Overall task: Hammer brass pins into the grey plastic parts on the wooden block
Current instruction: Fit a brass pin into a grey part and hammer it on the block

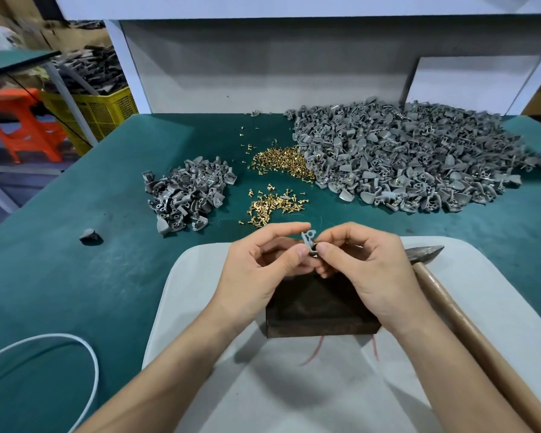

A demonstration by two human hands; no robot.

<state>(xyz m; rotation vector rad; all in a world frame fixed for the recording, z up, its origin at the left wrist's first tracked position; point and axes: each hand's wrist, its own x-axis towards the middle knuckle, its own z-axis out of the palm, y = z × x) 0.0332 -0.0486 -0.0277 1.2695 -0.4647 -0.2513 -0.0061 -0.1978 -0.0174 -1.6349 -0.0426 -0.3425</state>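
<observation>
Grey part [309, 242] over wooden block [319, 307]

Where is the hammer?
In the head view, the hammer lies on the pale mat at the right, beside the right hand and the block.

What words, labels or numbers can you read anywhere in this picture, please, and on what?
None: the hammer, block, crate and the part in the fingers bear no readable text.
The red strokes on the pad, half hidden by the block, spell nothing legible.
</observation>
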